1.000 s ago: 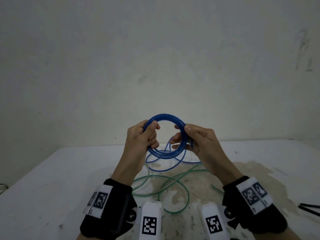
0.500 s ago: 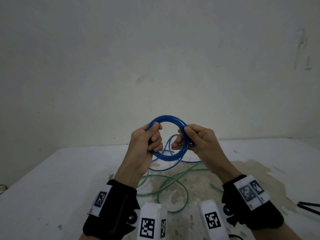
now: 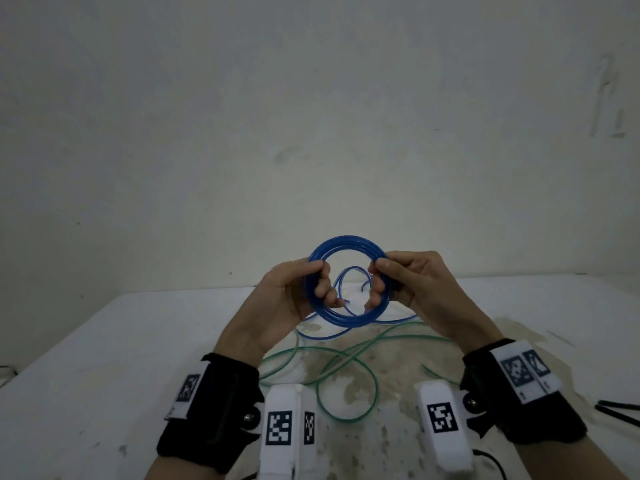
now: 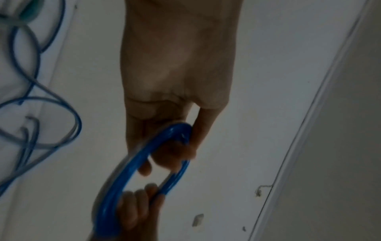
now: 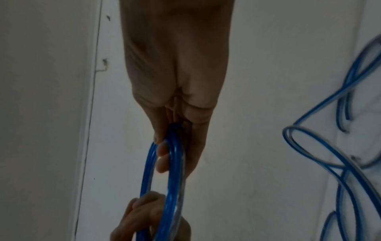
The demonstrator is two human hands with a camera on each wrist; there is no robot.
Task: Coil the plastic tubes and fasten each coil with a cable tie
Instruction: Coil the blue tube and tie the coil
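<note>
The blue coil (image 3: 347, 282) is held up in the air above the worktop (image 3: 104, 358), standing roughly upright and facing the person. The left hand (image 3: 287, 299) grips the coil's left side with its fingers curled through the ring and the thumb on the outside. The right hand (image 3: 412, 285) does the same on the coil's right side, pinching the turns together between thumb and curled fingers.

Below and behind the coil, the loose blue tube (image 3: 346, 296) trails down onto the worktop, so the winding looks unfinished. Nearer the person than the coil, a green tube (image 3: 346, 386) lies in slack loops. Off to the right of the coil, at the worktop's edge, lie thin black strips (image 3: 620, 410), probably cable ties.

The tube looks light, smooth and springy: several turns sit stacked, and they would likely spring open if either grip slackened. Its glossy surface suggests it may slide between the fingers. The safest hold is probably across all turns at once, on opposite sides as now. One hand must later keep the whole bundle pinched while the other fetches a tie.
</note>
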